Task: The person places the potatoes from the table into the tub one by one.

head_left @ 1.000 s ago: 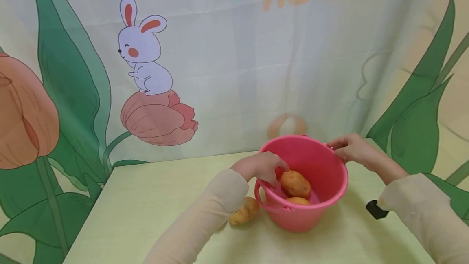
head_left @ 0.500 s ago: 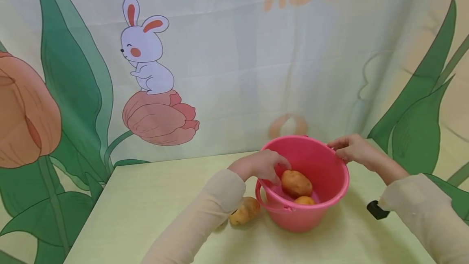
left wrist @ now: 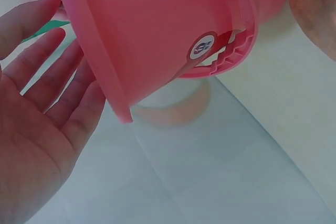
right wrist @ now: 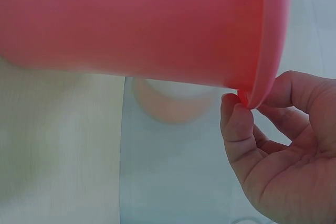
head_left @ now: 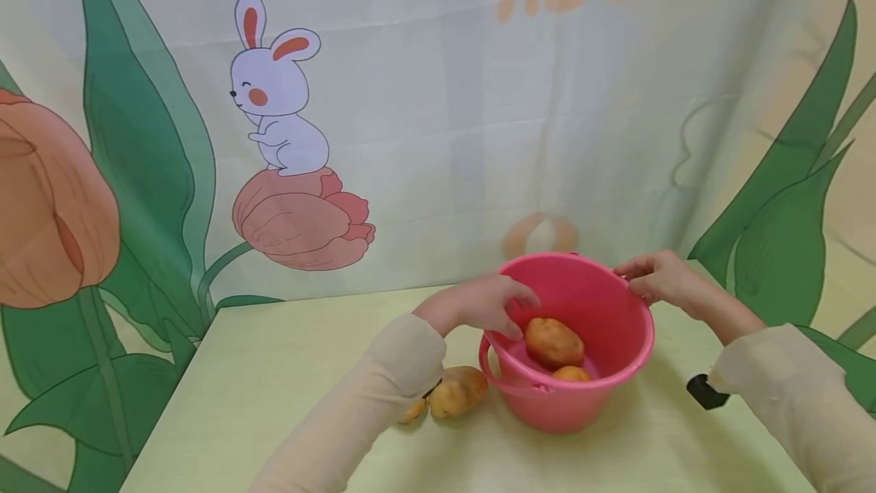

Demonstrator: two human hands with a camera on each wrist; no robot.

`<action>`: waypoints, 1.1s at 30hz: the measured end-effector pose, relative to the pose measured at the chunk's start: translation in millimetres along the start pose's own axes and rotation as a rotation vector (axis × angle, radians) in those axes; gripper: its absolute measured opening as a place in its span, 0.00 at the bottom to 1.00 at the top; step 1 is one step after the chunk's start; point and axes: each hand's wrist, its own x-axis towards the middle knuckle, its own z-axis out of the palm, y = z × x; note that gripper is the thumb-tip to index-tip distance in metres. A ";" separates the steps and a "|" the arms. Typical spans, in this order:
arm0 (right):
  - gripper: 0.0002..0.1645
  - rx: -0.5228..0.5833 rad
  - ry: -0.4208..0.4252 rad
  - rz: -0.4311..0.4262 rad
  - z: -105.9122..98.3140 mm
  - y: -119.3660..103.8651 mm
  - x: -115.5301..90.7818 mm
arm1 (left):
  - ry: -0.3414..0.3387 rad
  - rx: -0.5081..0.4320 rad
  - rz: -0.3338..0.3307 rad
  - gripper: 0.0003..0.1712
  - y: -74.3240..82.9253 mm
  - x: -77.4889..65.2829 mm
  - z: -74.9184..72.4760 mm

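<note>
While the right hand (head_left: 660, 280) pinched the far-right part of its rim, the pink bucket (head_left: 595, 306) stood on the table (head_left: 274, 386), mouth up, right of centre in the head view. Two potatoes lay inside: a larger one (head_left: 553, 342) in plain sight, and a second (head_left: 571, 374) just beside it, partly hidden by the near rim. The handle (left wrist: 251, 11) hung down against the outer wall; a small round sticker (left wrist: 202, 47) showed on that side in the left wrist view.

Left hand (head_left: 489, 306) at the opposite edge — fingers loosely bent and spread, fingertips over the mouth, nothing held. Whether it touched the rim, could not tell. Right hand: thumb and fingers clamped on the rim, seen clearly from its own wrist. The two hands were well apart, the bucket's mouth between them.

Outside the bucket, just to its left, one potato (head_left: 458, 392) lay on the table; another (head_left: 413, 411) sat next to it, mostly covered by the left sleeve (head_left: 356, 409). By the right sleeve (head_left: 787, 394), a black object (head_left: 707, 392) — too small to identify.

Behind the table hung a printed cloth (head_left: 424, 112): a white rabbit (head_left: 280, 90) on a pink flower (head_left: 301, 219), large green leaves (head_left: 780, 257) at the right.
</note>
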 end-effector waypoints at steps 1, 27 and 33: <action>0.25 0.001 0.000 0.000 0.0 0.1 0.2 | 0.004 -0.002 0.003 0.28 -0.2 -1.0 -0.5; 0.25 -0.005 -0.011 0.012 1.1 -2.9 -1.5 | 0.141 0.026 0.142 0.23 -19.0 -43.4 -20.6; 0.25 -0.009 -0.008 0.017 1.9 -4.1 -2.4 | 0.180 0.003 0.168 0.20 -21.7 -54.2 -22.1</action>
